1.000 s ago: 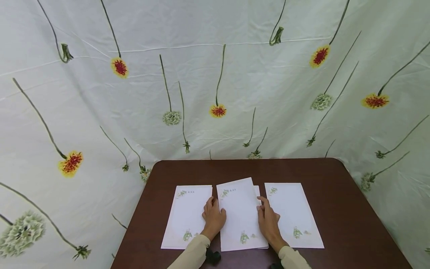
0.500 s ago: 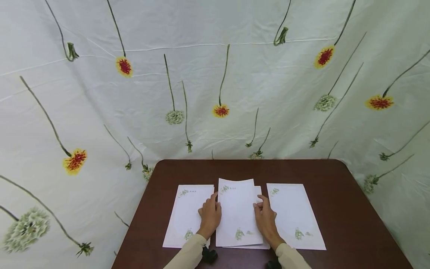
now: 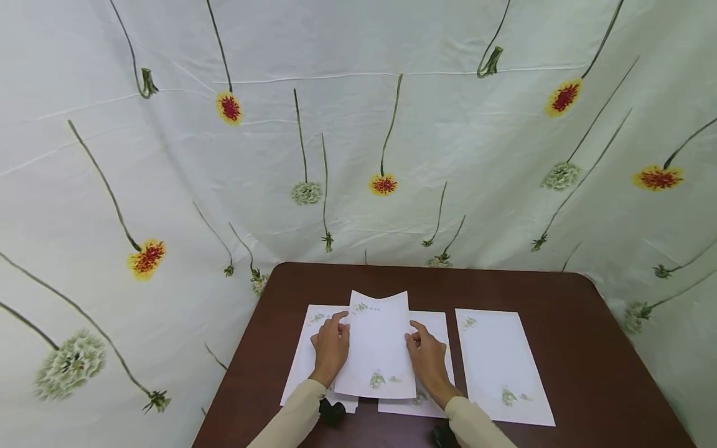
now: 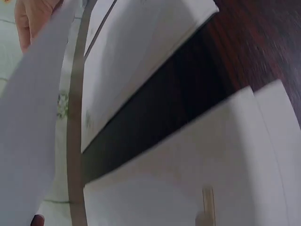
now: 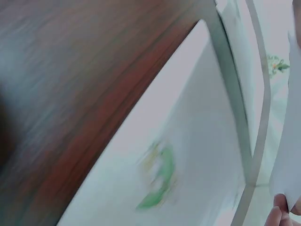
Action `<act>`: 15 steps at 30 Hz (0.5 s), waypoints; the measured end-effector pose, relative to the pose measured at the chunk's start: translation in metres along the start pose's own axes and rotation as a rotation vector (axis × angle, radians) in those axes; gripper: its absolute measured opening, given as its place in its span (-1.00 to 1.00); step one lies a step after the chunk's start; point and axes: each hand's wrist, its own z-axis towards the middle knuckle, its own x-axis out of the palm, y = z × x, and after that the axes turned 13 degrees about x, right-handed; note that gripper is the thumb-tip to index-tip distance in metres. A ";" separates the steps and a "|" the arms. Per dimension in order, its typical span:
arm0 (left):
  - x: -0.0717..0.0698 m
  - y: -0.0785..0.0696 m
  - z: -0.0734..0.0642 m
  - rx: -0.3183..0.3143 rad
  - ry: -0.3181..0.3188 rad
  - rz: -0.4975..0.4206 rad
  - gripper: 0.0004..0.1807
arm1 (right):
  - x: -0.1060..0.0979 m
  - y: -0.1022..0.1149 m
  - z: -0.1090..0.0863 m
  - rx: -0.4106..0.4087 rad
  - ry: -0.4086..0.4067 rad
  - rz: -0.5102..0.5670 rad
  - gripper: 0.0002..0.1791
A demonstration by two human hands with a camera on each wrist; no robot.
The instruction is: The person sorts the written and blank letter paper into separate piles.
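Observation:
A sheet of white paper [image 3: 376,342] with small printed plant motifs is held up between both hands, its top edge bowing down in the middle. My left hand [image 3: 332,351] pinches its left edge, my right hand [image 3: 430,361] its right edge. Beneath and to the left lies a left stack of paper [image 3: 299,367], partly covered by the raised sheet and the left hand. A middle stack of paper [image 3: 437,323] lies partly under the right hand. In the right wrist view, fingertips [image 5: 281,202] grip the bottom of the raised sheet [image 5: 285,155].
To the right, another printed paper [image 3: 498,361] lies flat on the dark brown table [image 3: 588,373]. Behind the table hangs a pale curtain [image 3: 347,112] printed with flowers. Dark rounded objects [image 3: 333,413] sit beneath the wrists.
Both hands have moved left, carrying the sheet off the middle stack until it overlaps the left stack. More of the middle stack now shows. The head view has shifted slightly.

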 end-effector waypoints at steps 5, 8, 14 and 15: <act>-0.016 0.014 0.002 0.010 -0.042 0.038 -0.69 | 0.016 0.015 -0.002 -0.034 0.039 0.025 -0.61; -0.026 0.022 0.003 0.007 -0.048 0.061 -0.68 | 0.025 0.022 -0.004 -0.055 0.064 0.033 -0.58; -0.040 0.044 0.003 -0.020 -0.051 0.110 -0.67 | 0.044 0.031 -0.007 -0.013 0.198 0.041 -0.52; -0.042 0.048 0.002 -0.017 -0.057 0.118 -0.67 | 0.047 0.032 -0.008 -0.007 0.224 0.041 -0.51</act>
